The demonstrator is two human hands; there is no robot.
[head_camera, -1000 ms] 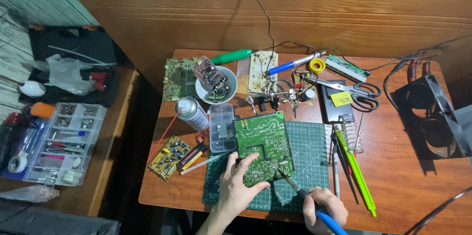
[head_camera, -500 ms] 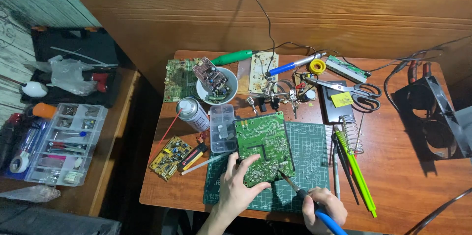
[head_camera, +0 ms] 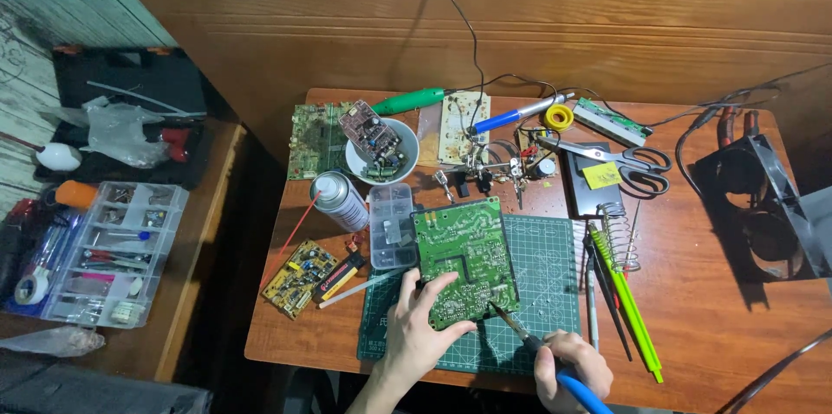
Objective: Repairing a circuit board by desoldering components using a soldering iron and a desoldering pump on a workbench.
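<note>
Soldering on the board [head_camera: 465,260], by the look of it — mid-step, tip at work. Left hand [head_camera: 418,334] spread flat, fingers open and pressing the board's near-left corner down onto the mat [head_camera: 542,280]; nothing gripped, only pinned. Right hand [head_camera: 568,364] closed around the blue-handled iron [head_camera: 542,353], held like a pen, tip angled up and left to the board's near edge, just right of the left fingertips. Board lying solder-side up, directly ahead of both hands, slightly tilted on the mat.

Next move, judged from this: a steady tip on one joint, board kept from sliding, left fingers kept clear of the hot tip so close beside them.

Ahead of the left hand, a clear parts box [head_camera: 391,225] and a spray can [head_camera: 341,201]; to its left, a small yellow board [head_camera: 300,277]. Beyond the right hand, a coiled stand [head_camera: 617,245] and green tools [head_camera: 626,301].

Hard to tell — exact joint under the tip, too small; whether tip truly touches the board. Iron's handle cut off at the bottom edge, both forearms mostly out of frame.
</note>
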